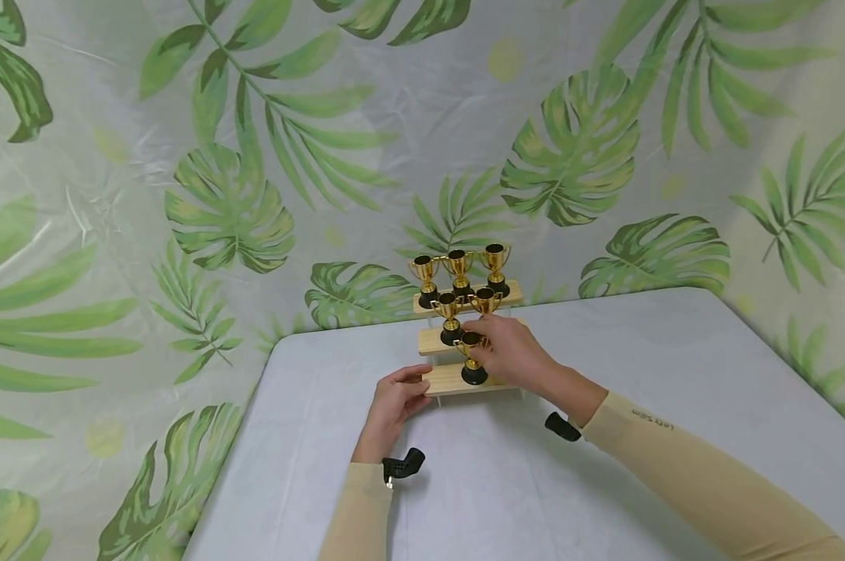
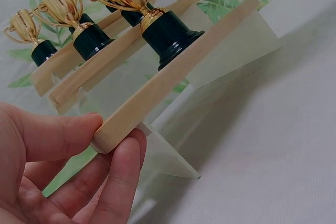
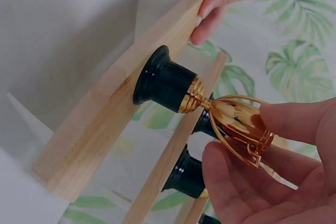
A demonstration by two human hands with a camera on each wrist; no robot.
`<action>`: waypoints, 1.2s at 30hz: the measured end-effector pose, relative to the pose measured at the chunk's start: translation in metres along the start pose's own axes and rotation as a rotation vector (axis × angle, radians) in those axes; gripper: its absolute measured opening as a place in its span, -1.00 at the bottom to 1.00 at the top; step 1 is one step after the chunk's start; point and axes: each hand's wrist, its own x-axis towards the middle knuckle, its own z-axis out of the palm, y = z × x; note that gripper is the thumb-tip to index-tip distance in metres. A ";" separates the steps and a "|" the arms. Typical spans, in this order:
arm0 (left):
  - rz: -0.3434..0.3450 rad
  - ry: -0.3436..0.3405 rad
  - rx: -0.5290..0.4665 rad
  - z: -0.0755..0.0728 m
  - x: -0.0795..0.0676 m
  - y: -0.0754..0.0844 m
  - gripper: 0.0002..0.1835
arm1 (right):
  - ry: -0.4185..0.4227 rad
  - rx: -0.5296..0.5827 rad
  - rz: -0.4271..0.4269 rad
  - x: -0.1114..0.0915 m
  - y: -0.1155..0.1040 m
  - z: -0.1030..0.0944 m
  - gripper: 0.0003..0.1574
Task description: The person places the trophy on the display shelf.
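A three-tier display stand with wooden shelves (image 1: 445, 380) and translucent supports stands on the table. My left hand (image 1: 390, 405) pinches the left end of its lowest shelf, thumb on top and fingers beneath, as the left wrist view shows. My right hand (image 1: 523, 354) holds the gold cup of a small trophy (image 3: 165, 80), thumb on one side and fingers on the other. The black base of that trophy stands on the lowest shelf. Behind it, two trophies, one of them a gold trophy (image 1: 450, 315) partly overlapped by others, occupy the middle shelf.
Three more trophies, including a right-hand one (image 1: 495, 265), line the top shelf (image 1: 424, 305). The white-covered table (image 1: 646, 351) extends to both sides. Behind it hangs a leaf-patterned cloth (image 1: 450, 117). Black wrist cameras, such as the left one (image 1: 404, 464), sit at both cuffs.
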 end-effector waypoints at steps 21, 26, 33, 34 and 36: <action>0.050 0.005 0.037 -0.006 0.003 0.001 -0.66 | 0.120 0.010 -0.064 -0.013 -0.005 -0.007 -0.48; 0.057 0.012 0.068 -0.006 0.002 0.003 -0.68 | 0.138 0.015 -0.075 -0.016 -0.006 -0.009 -0.49; 0.097 0.038 0.156 -0.008 0.000 0.011 -0.62 | 0.161 -0.005 -0.089 -0.027 -0.005 -0.016 -0.50; 0.102 0.042 0.168 -0.009 -0.001 0.013 -0.61 | 0.162 -0.006 -0.090 -0.029 -0.005 -0.017 -0.50; 0.103 0.056 0.181 -0.011 -0.001 0.016 -0.60 | 0.159 -0.007 -0.089 -0.031 -0.004 -0.019 -0.49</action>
